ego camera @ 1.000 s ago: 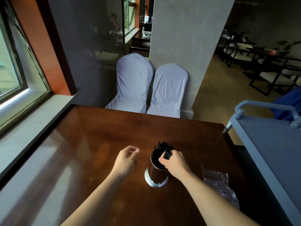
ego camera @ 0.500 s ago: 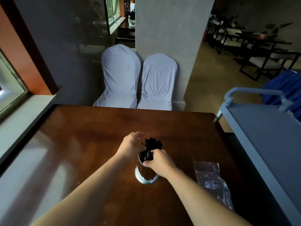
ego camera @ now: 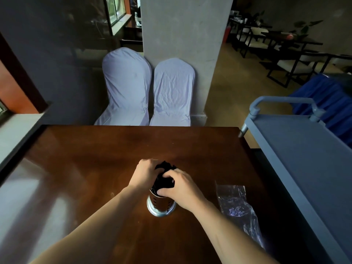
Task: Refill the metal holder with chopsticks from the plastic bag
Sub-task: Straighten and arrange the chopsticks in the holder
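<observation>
A perforated metal holder stands upright on the brown wooden table, near its front middle. A bundle of black chopsticks sticks up out of it. My left hand wraps around the bundle from the left. From the right, my right hand closes on the same chopsticks at the holder's rim. A clear plastic bag lies flat on the table to the right of the holder; it looks empty.
A grey service cart with a tubular handle stands against the table's right side. Two chairs in white covers stand beyond the far edge, in front of a concrete pillar. A window sill runs along the left.
My left hand has come in from the left and closed on the chopstick bundle. My right hand has stayed on the chopsticks. The camera has shifted to the right.
</observation>
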